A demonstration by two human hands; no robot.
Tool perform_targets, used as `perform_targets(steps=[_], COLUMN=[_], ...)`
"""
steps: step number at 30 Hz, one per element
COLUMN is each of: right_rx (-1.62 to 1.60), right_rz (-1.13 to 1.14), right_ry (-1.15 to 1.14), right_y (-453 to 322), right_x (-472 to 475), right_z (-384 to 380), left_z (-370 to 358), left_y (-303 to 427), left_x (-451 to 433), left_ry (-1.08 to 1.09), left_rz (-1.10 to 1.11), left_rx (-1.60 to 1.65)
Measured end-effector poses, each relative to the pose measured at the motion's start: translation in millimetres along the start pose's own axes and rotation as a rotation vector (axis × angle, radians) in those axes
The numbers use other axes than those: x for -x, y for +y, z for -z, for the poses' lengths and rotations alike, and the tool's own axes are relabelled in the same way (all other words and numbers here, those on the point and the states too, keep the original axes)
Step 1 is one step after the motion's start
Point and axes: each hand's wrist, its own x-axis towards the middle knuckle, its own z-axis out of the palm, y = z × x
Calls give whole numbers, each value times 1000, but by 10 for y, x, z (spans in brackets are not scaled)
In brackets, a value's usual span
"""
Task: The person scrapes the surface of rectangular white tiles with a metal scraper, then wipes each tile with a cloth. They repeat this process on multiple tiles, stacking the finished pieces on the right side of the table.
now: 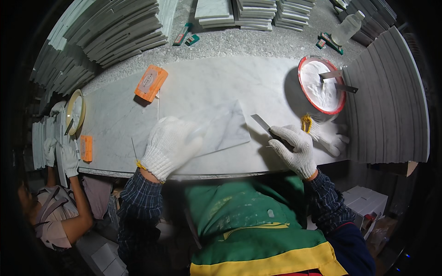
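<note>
My left hand [174,145], in a white knit glove, grips the left end of a rectangular white marble tile [228,127] with grey veins. Motion blurs this hand and the tile's near part, and the fingers under the tile are hidden. My right hand [293,146], gloved too, holds a flat metal blade [260,122] that points up and left, a little apart from the tile's right edge. Beyond it stands a red-rimmed bowl [340,107] of white paste or powder, with two metal blades [346,88] in it. A spare knit glove [329,136] lies beside my right hand.
An orange hand pad [151,83] sits on the marble worktop [221,76]. Stacked tiles rise at the right [386,103], far left [114,31] and back [255,13]. A plastic bottle [347,29] stands back right. At left, another person's gloved hands [69,158] work near a yellow bowl [82,112].
</note>
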Motion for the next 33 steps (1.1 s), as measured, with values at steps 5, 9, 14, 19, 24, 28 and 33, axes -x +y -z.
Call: perform_targets(steps=[5, 9, 14, 19, 24, 28, 33], right_rx=[16, 11, 1, -9, -7, -5, -3], right_rz=[9, 13, 3, 14, 24, 23, 20], right_ry=[1, 13, 7, 16, 17, 17, 13], right_y=[3, 6, 6, 8, 17, 19, 23], right_x=[-4, -2, -2, -6, -4, -3, -7], right_z=[0, -6, -6, -8, -12, -12, -9], left_z=[-6, -23, -30, -21, -33, -32, -28], left_y=[-19, -6, 42, 62, 59, 58, 62], left_x=[8, -14, -97, -154, -176, -186, -192], left_ry=[1, 82, 40, -1, -13, -49, -36], left_rz=[-16, -46, -46, -6, 23, 47, 25], left_rx=[26, 95, 80, 39, 27, 33, 22])
